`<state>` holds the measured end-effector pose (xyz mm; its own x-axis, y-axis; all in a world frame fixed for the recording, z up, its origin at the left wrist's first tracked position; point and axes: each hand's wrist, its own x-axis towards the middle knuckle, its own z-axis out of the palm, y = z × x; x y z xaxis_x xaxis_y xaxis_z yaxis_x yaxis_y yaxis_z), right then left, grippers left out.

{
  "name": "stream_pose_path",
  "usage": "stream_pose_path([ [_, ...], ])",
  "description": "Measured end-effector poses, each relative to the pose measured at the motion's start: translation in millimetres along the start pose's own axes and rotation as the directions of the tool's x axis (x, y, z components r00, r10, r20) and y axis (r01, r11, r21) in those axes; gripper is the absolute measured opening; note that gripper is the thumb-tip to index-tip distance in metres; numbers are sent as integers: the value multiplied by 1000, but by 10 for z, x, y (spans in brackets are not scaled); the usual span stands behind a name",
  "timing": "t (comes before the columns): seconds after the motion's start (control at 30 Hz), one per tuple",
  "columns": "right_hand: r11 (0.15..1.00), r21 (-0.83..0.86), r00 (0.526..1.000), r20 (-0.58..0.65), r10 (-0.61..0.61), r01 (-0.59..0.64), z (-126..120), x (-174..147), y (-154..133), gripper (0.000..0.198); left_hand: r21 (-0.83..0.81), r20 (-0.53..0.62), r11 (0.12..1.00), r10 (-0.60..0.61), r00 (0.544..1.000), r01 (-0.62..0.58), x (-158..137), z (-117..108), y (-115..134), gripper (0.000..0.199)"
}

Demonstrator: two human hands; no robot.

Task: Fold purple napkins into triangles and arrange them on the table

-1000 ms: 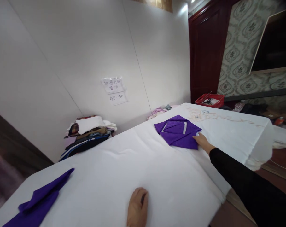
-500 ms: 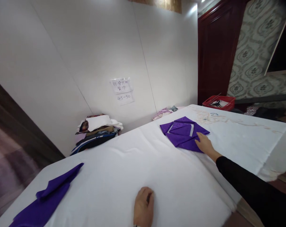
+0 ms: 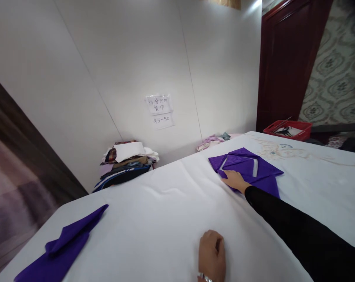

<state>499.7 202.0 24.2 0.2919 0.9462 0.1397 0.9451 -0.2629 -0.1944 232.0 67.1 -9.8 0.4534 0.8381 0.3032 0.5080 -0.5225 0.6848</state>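
A folded purple cloth napkin (image 3: 268,168) lies on the far right part of the white tablecloth, its flaps framing a inner panel with pale strips beside it. My right hand (image 3: 235,180) rests on the napkin's near left edge, fingers stretched out and palm down. The wrist and black sleeve cross its near side and hide part of it. My left hand (image 3: 211,252) sits on the tablecloth at the near edge of view, fingers curled in, nothing seen in them. A second purple cloth (image 3: 62,248), long and folded with a pointed end, lies at the left, apart from both hands.
The white tablecloth (image 3: 154,227) covers a wide table, with embroidery at the far right. Behind its far edge are a pile of folded clothes (image 3: 127,160), some pink cloth (image 3: 211,141) and a red basket (image 3: 305,131). A wall with handwritten paper signs (image 3: 160,111) stands behind.
My right hand has moved left along the napkin, from its right side to its near left edge. My left hand has shifted right on the tablecloth, still curled. The view has turned slightly left.
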Motion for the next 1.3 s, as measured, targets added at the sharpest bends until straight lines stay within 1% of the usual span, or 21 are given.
stream_pose_path([
  [0.1, 999, -26, 999, 37, 24, -24, 66, 111, -24, 55, -36, -61, 999, 26, 998, -28, -21, 79, -87, 15],
  [0.17, 998, -42, 998, 49, 39, -37, 99, 170, -25, 55, -54, -102, 997, 49, 994, -55, -22, 135, -132, 14],
  [0.23, 998, -55, 998, 51, 43, -40, 121, 219, -19, 53, -68, -118, 994, 73, 990, -81, -20, 175, -161, 14],
  [0.5, 999, -50, 999, 43, 13, -11, 183, 279, 15, 45, -86, -120, 991, 97, 988, -107, -21, 191, -179, 14],
  [0.73, 999, -32, 1000, 19, -19, 20, 266, 287, 22, 40, -91, -134, 991, 84, 987, -96, -24, 200, -167, 13],
  [0.9, 999, -27, 1000, 6, -26, 26, 289, 316, 7, 40, -107, -109, 991, 68, 992, -79, -18, 184, -155, 13],
  [1.03, 999, -30, 999, -3, -32, 32, 264, 295, -19, 41, -116, -108, 991, 50, 993, -63, -17, 176, -147, 13],
  [1.13, 998, -30, 998, -16, -55, 54, 193, 248, -49, 44, -111, -115, 992, 38, 993, -51, -21, 177, -140, 14],
  [1.23, 995, -28, 995, -34, -98, 97, 105, 137, -91, 46, -103, -111, 993, 37, 993, -49, -19, 175, -135, 14],
  [1.3, 991, -27, 991, -39, -131, 130, 68, 5, -133, 46, -94, -107, 994, 44, 993, -54, -14, 170, -135, 15],
])
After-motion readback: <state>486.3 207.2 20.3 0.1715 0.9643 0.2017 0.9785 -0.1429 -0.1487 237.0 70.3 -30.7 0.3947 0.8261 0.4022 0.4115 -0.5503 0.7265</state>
